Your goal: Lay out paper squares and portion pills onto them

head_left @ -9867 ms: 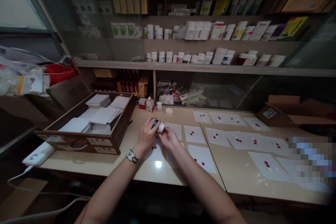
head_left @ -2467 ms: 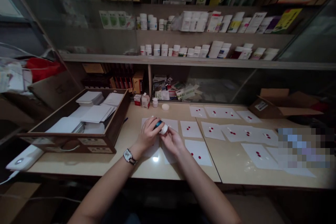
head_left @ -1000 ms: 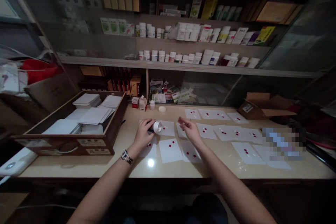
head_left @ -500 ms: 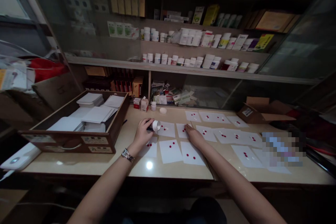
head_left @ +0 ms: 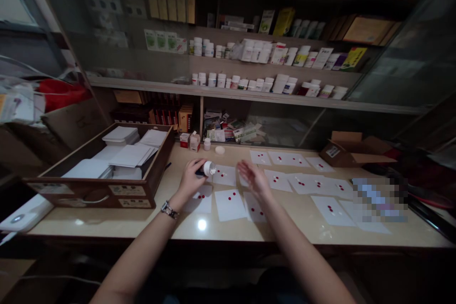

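Note:
My left hand [head_left: 191, 179] is wrapped round a pill bottle [head_left: 209, 168], which lies tilted with its open mouth to the right. White tablets show at its mouth. My right hand [head_left: 253, 178] hovers over the sheets to the right of the bottle, its fingers stretched out and somewhat smeared by motion. Nothing can be seen in it. Near both hands lie white paper squares; one sheet [head_left: 230, 204] bears two dark red pills, and a sheet [head_left: 225, 175] beside the bottle carries red pills and white tablets. A round white cap [head_left: 220, 150] rests behind the bottle.
At the left stands a wooden drawer [head_left: 151, 192] with stacks of white paper. Small boxes [head_left: 194, 141] and a white bottle [head_left: 207, 144] sit at the back. An open cardboard box [head_left: 342, 152] is at the right. Shelves of medicine rise behind the counter [head_left: 228, 232].
My right hand has lifted off a paper sheet and moved slightly left toward the bottle, its fingers opening out. My left hand still holds the bottle tilted in nearly the same place.

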The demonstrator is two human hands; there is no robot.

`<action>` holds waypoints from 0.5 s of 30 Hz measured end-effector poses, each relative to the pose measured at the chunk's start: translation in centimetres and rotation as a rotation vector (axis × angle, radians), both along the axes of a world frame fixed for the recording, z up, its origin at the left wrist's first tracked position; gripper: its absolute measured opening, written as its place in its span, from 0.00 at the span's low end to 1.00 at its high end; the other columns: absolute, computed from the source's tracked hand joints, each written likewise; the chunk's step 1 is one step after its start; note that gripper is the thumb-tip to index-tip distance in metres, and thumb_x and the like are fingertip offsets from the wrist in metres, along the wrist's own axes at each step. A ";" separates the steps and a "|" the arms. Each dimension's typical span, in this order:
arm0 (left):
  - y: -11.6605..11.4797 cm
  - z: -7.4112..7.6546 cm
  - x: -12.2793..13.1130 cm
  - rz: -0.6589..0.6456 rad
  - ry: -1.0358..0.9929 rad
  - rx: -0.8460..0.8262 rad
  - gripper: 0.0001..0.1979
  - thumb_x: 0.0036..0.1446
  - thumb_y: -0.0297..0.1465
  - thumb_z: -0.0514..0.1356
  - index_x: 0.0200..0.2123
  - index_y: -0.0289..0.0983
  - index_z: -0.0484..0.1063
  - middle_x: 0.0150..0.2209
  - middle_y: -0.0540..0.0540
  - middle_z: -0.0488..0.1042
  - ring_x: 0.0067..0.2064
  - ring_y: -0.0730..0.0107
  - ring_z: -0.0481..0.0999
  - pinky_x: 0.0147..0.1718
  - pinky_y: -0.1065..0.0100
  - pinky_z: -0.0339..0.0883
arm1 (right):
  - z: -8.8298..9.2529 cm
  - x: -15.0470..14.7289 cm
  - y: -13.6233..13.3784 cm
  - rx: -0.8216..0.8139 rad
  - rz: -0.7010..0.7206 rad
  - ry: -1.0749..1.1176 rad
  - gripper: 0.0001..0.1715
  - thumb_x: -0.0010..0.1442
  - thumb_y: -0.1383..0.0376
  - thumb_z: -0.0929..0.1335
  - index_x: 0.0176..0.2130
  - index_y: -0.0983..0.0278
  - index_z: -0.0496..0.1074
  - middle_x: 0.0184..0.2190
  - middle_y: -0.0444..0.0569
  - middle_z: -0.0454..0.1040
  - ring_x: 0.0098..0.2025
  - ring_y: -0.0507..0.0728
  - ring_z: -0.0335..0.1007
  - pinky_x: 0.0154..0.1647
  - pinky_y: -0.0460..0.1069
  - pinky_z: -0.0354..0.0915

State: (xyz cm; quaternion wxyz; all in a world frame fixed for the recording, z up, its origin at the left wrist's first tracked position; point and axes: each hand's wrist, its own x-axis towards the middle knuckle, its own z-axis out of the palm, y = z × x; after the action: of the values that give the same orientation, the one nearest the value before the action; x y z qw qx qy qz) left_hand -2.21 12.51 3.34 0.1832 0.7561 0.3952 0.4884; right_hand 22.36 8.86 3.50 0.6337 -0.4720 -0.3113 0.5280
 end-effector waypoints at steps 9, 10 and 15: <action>0.4 -0.6 -0.3 0.009 0.268 0.094 0.27 0.44 0.16 0.58 0.49 0.38 0.74 0.48 0.40 0.71 0.52 0.56 0.67 0.53 0.54 0.64 | -1.7 -10.2 0.1 -0.177 0.125 0.694 0.14 0.65 0.67 0.58 0.38 0.68 0.71 0.31 0.55 0.78 0.35 0.54 0.76 0.38 0.48 0.73; 0.5 -0.8 -0.3 0.033 0.312 0.120 0.27 0.45 0.15 0.57 0.49 0.38 0.74 0.49 0.40 0.71 0.53 0.56 0.66 0.53 0.54 0.64 | -1.9 -10.3 0.6 -0.189 0.097 0.695 0.14 0.65 0.67 0.58 0.36 0.67 0.71 0.29 0.53 0.77 0.34 0.54 0.76 0.37 0.47 0.73; 0.3 -1.5 0.4 0.086 0.484 0.260 0.22 0.53 0.19 0.56 0.50 0.40 0.73 0.52 0.38 0.70 0.57 0.51 0.64 0.52 0.50 0.63 | -3.6 -11.0 2.9 -0.105 0.102 0.633 0.09 0.60 0.70 0.62 0.31 0.62 0.70 0.27 0.46 0.77 0.30 0.52 0.74 0.33 0.46 0.72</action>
State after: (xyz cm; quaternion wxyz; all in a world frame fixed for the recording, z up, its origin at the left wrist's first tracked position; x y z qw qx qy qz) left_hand -1.82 12.76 1.83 -0.0362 0.8505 0.3933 0.3473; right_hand 11.39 11.79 -0.09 0.6464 -0.3003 -0.0944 0.6951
